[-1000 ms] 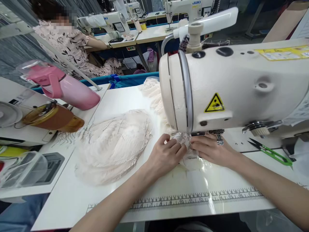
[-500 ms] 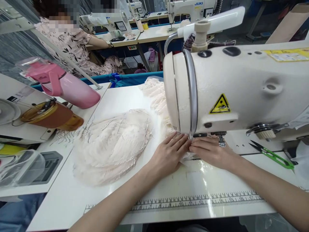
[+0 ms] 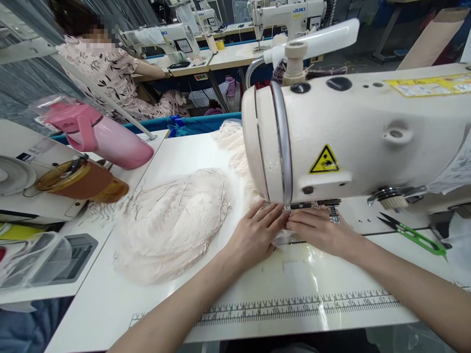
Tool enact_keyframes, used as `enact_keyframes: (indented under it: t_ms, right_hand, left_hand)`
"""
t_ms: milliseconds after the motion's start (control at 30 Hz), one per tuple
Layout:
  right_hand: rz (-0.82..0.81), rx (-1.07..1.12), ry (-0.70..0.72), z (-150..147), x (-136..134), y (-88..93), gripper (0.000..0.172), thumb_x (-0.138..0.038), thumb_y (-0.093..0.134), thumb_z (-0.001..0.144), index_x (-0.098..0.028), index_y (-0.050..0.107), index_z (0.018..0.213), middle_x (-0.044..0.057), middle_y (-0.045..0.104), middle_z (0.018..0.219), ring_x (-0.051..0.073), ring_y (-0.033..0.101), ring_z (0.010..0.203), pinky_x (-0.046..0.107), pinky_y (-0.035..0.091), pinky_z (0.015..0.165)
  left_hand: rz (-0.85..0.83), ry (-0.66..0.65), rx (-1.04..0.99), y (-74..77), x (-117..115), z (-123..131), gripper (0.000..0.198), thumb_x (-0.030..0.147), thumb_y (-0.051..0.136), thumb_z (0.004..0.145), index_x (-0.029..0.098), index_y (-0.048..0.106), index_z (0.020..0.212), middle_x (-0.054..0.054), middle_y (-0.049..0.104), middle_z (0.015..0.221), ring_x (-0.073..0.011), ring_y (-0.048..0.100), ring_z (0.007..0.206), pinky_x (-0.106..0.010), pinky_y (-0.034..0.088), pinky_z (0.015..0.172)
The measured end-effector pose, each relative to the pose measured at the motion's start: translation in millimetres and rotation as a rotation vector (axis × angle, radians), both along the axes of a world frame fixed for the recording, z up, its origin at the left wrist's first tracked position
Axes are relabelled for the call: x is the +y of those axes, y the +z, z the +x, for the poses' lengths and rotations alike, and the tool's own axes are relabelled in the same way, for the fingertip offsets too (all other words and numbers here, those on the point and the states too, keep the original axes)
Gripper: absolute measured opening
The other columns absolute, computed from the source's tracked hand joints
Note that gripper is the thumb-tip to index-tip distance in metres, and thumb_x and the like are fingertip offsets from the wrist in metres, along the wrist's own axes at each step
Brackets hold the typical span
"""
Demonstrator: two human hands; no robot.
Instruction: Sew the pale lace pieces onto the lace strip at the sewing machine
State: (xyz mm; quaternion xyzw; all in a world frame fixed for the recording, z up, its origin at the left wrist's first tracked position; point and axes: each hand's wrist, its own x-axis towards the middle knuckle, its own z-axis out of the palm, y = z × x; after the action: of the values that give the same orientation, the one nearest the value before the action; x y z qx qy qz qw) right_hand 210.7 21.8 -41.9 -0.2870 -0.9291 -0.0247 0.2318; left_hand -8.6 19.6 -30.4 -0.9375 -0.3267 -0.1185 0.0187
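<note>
My left hand (image 3: 255,233) and my right hand (image 3: 318,230) lie flat side by side on a small piece of cream lace (image 3: 281,238), fingertips meeting just under the head of the white sewing machine (image 3: 353,137). The lace runs under the machine and continues behind it as a gathered strip (image 3: 233,144). The needle area is hidden by the machine head. A heap of cream lace pieces (image 3: 172,220) lies on the table left of my left hand.
Green-handled thread snips (image 3: 414,235) lie right of the machine. A pink bottle (image 3: 97,135) and a brown bottle (image 3: 79,179) lie at the left. A printed ruler (image 3: 301,306) runs along the table's front. Another person sits at a far machine (image 3: 110,73).
My left hand has flattened its fingers and both hands have slid forward, closer under the machine head. The visible lace in front of my hands has grown shorter.
</note>
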Motion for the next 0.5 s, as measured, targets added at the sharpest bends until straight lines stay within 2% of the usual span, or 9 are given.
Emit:
enact_keyframes:
  t_ms: [167,267,367,500]
  right_hand:
    - [0.081,-0.037,-0.065,1.5,-0.9,2.0,0.025,-0.004,0.044,0.088,-0.021,0.061,0.095,0.001,0.067,0.091,0.013,0.059,0.084,0.028,0.043,0.070]
    - [0.200,-0.086,-0.130,3.9,-2.3,2.0,0.021,-0.007,0.049,0.087,-0.021,0.061,0.096,0.000,0.068,0.095,0.014,0.059,0.078,0.030,0.039,0.063]
    - [0.289,-0.093,-0.173,6.0,-3.2,3.6,0.019,-0.011,0.052,0.086,-0.023,0.061,0.097,-0.002,0.069,0.100,0.014,0.060,0.074,0.033,0.038,0.062]
    - [0.182,-0.027,-0.189,5.9,-2.0,8.0,0.020,-0.011,0.047,0.088,-0.025,0.061,0.090,-0.004,0.070,0.097,0.014,0.061,0.080,0.032,0.041,0.069]
  left_hand:
    - [0.016,0.013,-0.001,-2.0,-1.0,1.4,0.051,0.013,0.046,0.080,0.010,0.050,0.131,-0.013,0.055,0.134,-0.0272,0.048,0.128,-0.048,0.038,0.108]
    - [-0.001,0.034,0.003,-2.2,-2.1,2.6,0.051,0.015,0.047,0.080,0.011,0.049,0.131,-0.013,0.056,0.132,-0.0282,0.047,0.128,-0.049,0.039,0.107]
    - [-0.008,0.040,0.009,-1.8,-3.2,3.6,0.053,0.016,0.049,0.080,0.010,0.049,0.132,-0.015,0.056,0.131,-0.0301,0.047,0.128,-0.050,0.039,0.106]
    - [-0.011,0.055,0.000,-1.6,-4.0,5.5,0.050,0.018,0.049,0.082,0.010,0.049,0.132,-0.015,0.057,0.129,-0.0313,0.046,0.129,-0.051,0.038,0.106]
